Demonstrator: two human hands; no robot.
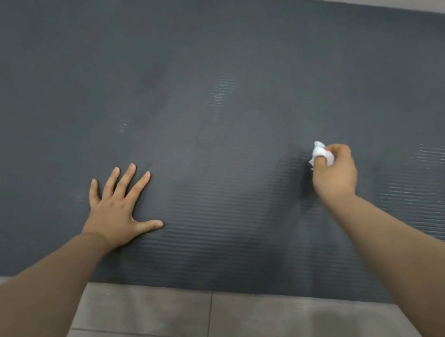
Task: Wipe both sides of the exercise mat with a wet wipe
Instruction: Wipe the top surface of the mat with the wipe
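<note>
Gripping wipe [320, 154] right hand [335, 173], left hand [117, 208] flat on mat [221, 89]

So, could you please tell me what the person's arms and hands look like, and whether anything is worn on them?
Both forearms are bare as far as the view shows: no sleeves, gloves, watch, bracelets or rings are visible. The left hand shows short, unpainted nails; the nails of the right hand are mostly hidden.

Grey tiled floor [258, 321] with thin grout lines [210, 316] shows below, perhaps slightly damp.
</note>
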